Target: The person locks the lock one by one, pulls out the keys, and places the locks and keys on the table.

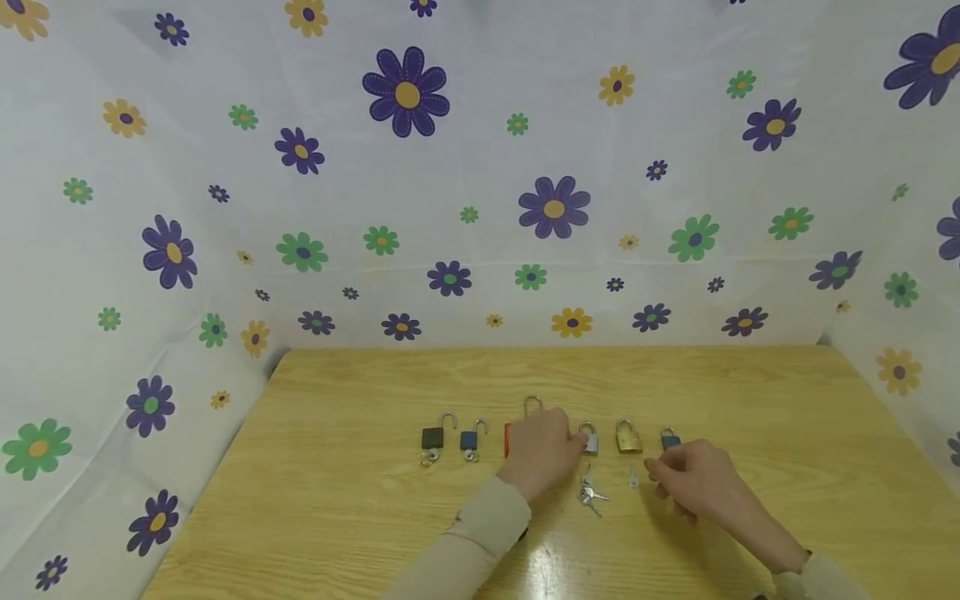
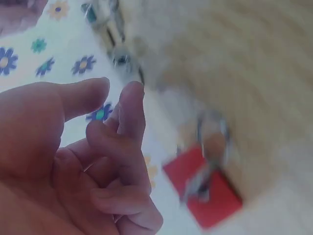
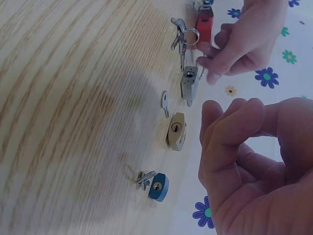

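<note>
In the head view my left hand [image 1: 542,450] reaches over the red padlock [image 2: 208,196], its fingertips close to the silver padlock [image 3: 189,85]. The left wrist view shows a gap between thumb and index finger with nothing in it. Whether the fingers touch the silver padlock's shackle, I cannot tell. My right hand [image 1: 701,479] hovers in front of the small blue padlock [image 3: 159,187], fingers loosely bent and no object visible in them. Between the hands stands a brass padlock [image 1: 628,437], with a single key [image 3: 165,102] lying before it.
Left of my hands lie a black padlock [image 1: 432,438] and another blue padlock [image 1: 468,441], both with raised shackles and keys attached. A bunch of keys [image 1: 589,495] lies in front of the silver padlock. Flowered cloth [image 1: 480,167] encloses the wooden table [image 1: 345,517].
</note>
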Demonstrator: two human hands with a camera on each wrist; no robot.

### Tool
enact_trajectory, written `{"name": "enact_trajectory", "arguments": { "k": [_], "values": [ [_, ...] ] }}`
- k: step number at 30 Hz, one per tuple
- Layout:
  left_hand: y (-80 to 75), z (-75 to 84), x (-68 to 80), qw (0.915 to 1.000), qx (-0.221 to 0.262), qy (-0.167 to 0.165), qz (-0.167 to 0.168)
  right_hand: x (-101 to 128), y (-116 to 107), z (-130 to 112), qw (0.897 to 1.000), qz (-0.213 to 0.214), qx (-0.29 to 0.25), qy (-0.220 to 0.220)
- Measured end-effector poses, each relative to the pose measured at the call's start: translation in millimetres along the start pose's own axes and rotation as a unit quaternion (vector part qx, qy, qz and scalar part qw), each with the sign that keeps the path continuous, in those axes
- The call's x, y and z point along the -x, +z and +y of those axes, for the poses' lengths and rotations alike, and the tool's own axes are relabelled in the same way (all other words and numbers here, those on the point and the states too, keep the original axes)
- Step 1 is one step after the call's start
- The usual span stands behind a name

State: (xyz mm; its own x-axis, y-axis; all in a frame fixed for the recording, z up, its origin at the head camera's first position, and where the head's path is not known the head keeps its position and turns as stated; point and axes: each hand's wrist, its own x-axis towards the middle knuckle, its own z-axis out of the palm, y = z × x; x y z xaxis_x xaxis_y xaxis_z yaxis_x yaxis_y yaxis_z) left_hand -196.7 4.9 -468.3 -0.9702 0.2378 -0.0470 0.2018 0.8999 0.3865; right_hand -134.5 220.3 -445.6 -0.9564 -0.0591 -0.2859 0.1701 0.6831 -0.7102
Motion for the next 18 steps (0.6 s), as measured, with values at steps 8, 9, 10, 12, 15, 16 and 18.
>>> {"name": "enact_trajectory", "arguments": {
  "k": [8,9,10,12,15,16,18],
  "values": [
    [-28.8,-34.7,11.3,0.9951,-0.053,-0.043,0.071,1.2,1.1,4.8,1.0,0.001,0.007,-0.016],
    [-30.2,-37.2,12.5,0.9944,-0.061,-0.043,0.074,2.0,1.2,5.6,1.0,0.0,0.007,-0.016],
    [-30.9,-39.2,13.6,0.994,-0.065,-0.04,0.078,2.7,1.1,6.2,1.0,-0.001,0.005,-0.017],
    [-30.2,-41.3,13.8,0.9936,-0.075,-0.034,0.076,3.4,0.9,7.5,1.0,0.0,-0.003,-0.017],
    [-26.5,-41.6,11.7,0.9931,-0.085,-0.033,0.074,2.7,1.3,7.9,1.0,-0.001,-0.007,-0.017],
    [-25.2,-41.3,11.4,0.9921,-0.095,-0.033,0.075,2.4,1.6,7.5,1.0,-0.001,-0.007,-0.016],
    [-23.1,-40.8,11.7,0.9905,-0.108,-0.036,0.076,2.0,2.6,6.6,1.0,-0.004,-0.005,-0.013]
  ]
}}
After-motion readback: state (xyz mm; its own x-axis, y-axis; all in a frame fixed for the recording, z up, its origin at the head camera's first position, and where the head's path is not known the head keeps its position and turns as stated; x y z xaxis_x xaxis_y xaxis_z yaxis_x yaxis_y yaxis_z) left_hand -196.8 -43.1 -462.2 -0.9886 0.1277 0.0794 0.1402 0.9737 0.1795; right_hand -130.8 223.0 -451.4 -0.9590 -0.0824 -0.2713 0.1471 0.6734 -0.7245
